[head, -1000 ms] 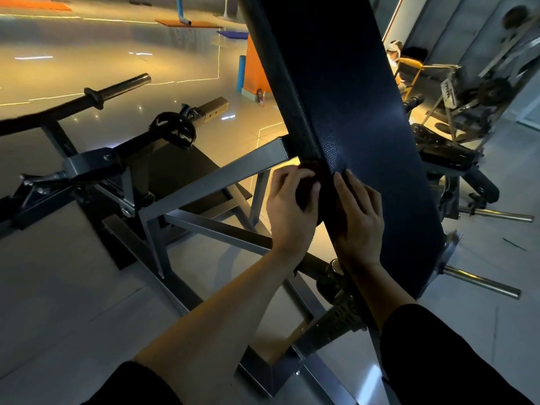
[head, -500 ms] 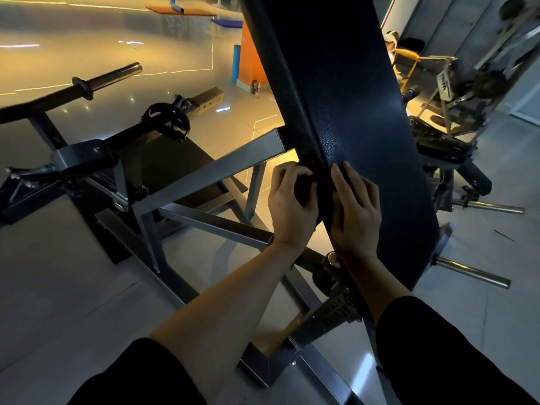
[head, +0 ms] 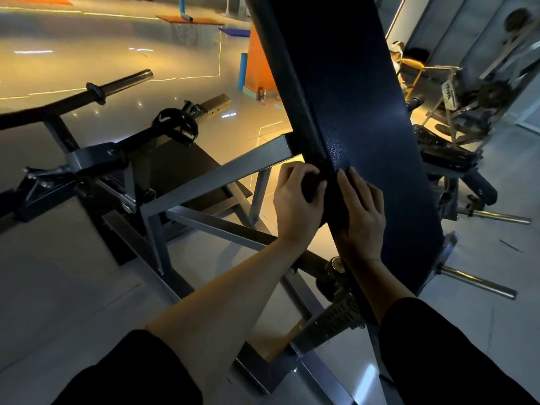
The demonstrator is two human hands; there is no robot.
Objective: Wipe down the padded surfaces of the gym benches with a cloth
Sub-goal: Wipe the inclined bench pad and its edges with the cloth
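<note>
1. Cloth first: a dark wad of it sits against the left side edge of the bench pad, low on the pad. It is nearly the same colour as the upholstery, so I cannot trace its full outline.
2. Left hand has its fingers curled round the cloth, clamped on it and pressing it into the pad's side edge. I judge this grip is there to work the narrow flank, where a flat palm would slip off.
3. Right hand lies on the pad's face just right of the cloth, fingers straight and close together, holding nothing. My reading is that it steadies the pad against the sideways push from the other hand.
4. The pad stands steeply tilted and runs up out of view, so most of its length lies above both hands; how much of it is already wiped, I cannot tell.
5. A grey steel frame bar meets the pad's left edge just above the cloth, and I would expect it to block a straight upward stroke along that edge.
6. Left of the pad, a bar with a collar rests on the frame.
7. No bucket, bottle or other container shows near the pad.
8. Right of the pad, other gym machines stand well apart on the floor.
</note>
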